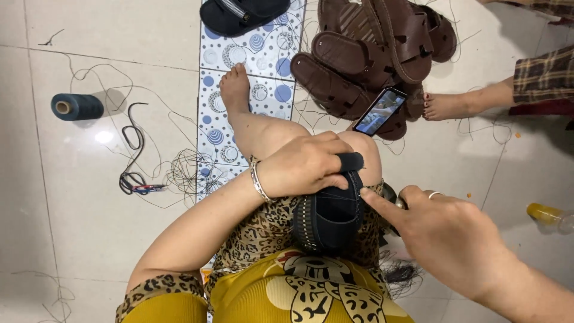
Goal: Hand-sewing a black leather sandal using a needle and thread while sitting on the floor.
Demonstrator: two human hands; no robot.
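A black sandal (330, 216) lies on my lap, against my raised knee. My left hand (302, 164), with a silver bangle on its wrist, grips the sandal's upper strap from above. My right hand (445, 236), wearing a ring, presses its thumb and forefinger to the sandal's right edge, where thin thread runs across the upper. Whether those fingers pinch a needle cannot be made out.
A pile of brown sandals (371, 51) lies ahead, with a phone (379, 112) leaning on it. Another black sandal (242, 13) rests on the dotted mat (263, 57). A thread spool (76, 106), scissors (134, 179) and loose thread lie at left. Another person's foot (445, 106) is at right, a yellow bottle (547, 215) beyond.
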